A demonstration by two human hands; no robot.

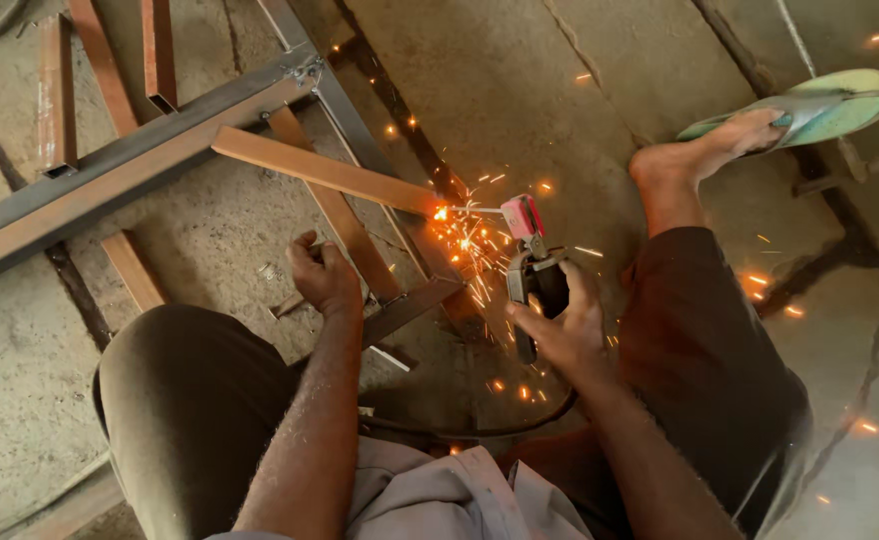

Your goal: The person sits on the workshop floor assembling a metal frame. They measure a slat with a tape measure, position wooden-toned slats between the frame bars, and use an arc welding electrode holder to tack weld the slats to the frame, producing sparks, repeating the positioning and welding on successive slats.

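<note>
Right hand (560, 325) grip clamped on electrode holder (535, 275), sparks (orange) at steel bar (325, 170), left hand (322, 275) fisted nearby.

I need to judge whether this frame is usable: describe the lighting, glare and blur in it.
Head view: soft, even daylight on the concrete floor; the weld point at the electrode tip glows overexposed orange, and flying sparks streak with motion blur. The right hand on the electrode holder and the left hand are fairly sharp; frame edges look slightly soft.

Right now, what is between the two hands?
In the head view, flying sparks and rusty steel bars lie between the left hand and the right hand, which holds the welding holder.
</note>
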